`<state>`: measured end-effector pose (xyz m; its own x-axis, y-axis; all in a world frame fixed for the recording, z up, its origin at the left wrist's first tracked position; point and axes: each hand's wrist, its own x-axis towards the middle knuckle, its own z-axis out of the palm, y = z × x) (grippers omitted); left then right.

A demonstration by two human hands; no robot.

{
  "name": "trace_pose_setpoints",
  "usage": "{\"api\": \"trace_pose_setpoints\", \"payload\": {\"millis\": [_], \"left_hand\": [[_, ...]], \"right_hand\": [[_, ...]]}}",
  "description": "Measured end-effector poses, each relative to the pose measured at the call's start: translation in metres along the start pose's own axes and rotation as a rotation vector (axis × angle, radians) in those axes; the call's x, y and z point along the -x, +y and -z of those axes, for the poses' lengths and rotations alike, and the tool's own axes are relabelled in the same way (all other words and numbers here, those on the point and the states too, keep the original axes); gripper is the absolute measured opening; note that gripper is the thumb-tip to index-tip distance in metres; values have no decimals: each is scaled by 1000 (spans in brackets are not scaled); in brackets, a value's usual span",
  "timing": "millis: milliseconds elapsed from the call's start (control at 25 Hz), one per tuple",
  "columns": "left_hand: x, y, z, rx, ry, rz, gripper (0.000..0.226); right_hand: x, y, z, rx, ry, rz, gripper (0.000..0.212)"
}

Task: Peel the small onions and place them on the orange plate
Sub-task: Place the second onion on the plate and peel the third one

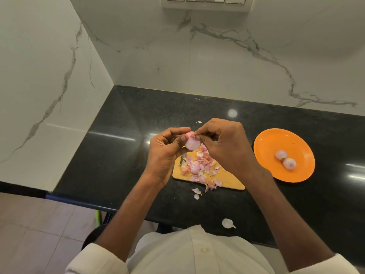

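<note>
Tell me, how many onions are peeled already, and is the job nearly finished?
Two peeled onions already sit on the orange plate. A third onion is in the left hand, and the right hand pinches skin at its top. Peelings cover the cutting board. That onion is not on the plate yet. I cannot tell whether more onions lie among the peelings.

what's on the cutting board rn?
A heap of pink onion peels covers much of the wooden cutting board. A dark tip, maybe a knife, pokes out near its far-left edge. Hands hide the board's far end.
</note>
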<state>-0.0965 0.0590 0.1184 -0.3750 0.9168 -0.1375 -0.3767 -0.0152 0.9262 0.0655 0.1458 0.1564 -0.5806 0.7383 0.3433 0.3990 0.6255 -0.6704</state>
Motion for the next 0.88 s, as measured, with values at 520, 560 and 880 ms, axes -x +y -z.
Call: {"api": "trace_pose_setpoints", "payload": {"millis": [520,560,880], "left_hand": [[-15,11,-4,-56,-66,-23,25],[-17,11,-4,-51,-80,-20,24],[-35,15,-7,75,-56,-19,25]], "right_hand": [[-14,-10,-7,160,41,-35,11],[-13,-8,-7,120,53,-68,10],[-22,-2,1,-379,111,-356,15]]}}
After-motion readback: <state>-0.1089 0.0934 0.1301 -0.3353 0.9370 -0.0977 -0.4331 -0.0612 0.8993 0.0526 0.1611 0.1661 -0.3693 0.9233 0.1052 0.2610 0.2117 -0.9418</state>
